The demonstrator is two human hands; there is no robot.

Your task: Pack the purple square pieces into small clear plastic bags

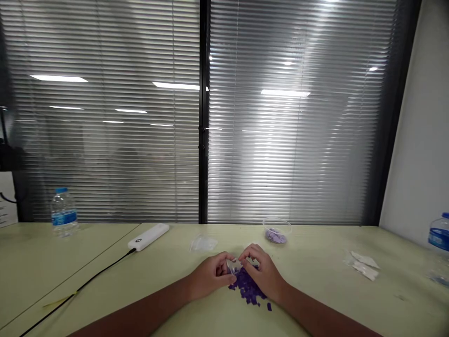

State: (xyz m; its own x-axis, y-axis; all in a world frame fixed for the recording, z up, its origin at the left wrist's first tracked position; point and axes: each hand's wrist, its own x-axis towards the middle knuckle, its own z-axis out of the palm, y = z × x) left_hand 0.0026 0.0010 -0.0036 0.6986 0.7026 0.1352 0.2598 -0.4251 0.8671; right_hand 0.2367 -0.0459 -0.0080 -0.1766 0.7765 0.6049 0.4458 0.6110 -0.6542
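Observation:
My left hand [210,276] and my right hand [263,272] meet above the table, and their fingers pinch the edges of a small transparent plastic bag [234,266] from both sides. A loose heap of small dark purple pieces [247,288] lies on the pale green table [322,290] just below the bag, partly hidden by my hands. A few pieces sit apart, near my right wrist. What is inside the bag is hard to make out.
Behind my hands stand a transparent bowl of lilac pieces [277,231] and a flat transparent bag [203,243]. A white power bank [148,236] with a black cable lies to the left, white packets [363,266] to the right, and water bottles [64,213] [440,238] at both far corners.

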